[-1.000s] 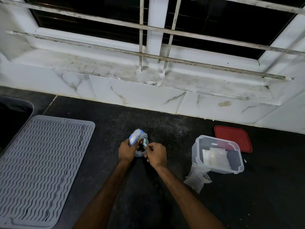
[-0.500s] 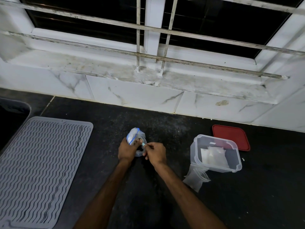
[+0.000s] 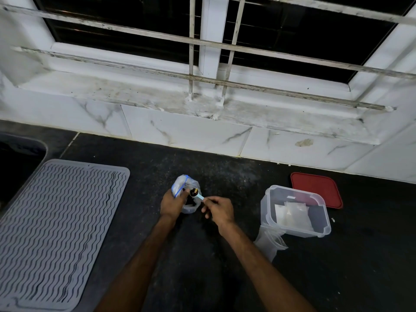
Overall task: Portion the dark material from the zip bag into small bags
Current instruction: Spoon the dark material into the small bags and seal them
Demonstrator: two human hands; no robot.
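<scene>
The zip bag (image 3: 185,188) stands roughly upright near the middle of the tabletop (image 3: 225,174), between the mat (image 3: 56,233) toward the left edge and the tub (image 3: 265,206) toward the right. It is thin, crinkled clear plastic. Its mouth faces up and its blue zip strip runs along the far-left side. Dark material (image 3: 191,202) shows through its lower part.

The left hand (image 3: 172,204) grips the zip bag from the left, fingers curled round it. The right hand (image 3: 219,210) pinches the handle of a small pale-blue spoon (image 3: 198,195). The spoon's long axis slants from that hand up and left, and its round bowl, dark inside, sits at the bag's mouth. The two hands are close together but not touching.

The tabletop is black speckled stone. The mat is grey and rubbery, a rounded rectangle ribbed with wavy lines. The tub is clear, stiff plastic with rounded corners, and it holds flat small bags (image 3: 292,213). More small clear bags (image 3: 270,243) lie against its near-left corner. A flat red lid (image 3: 315,190) lies just behind the tub, toward the far edge.
</scene>
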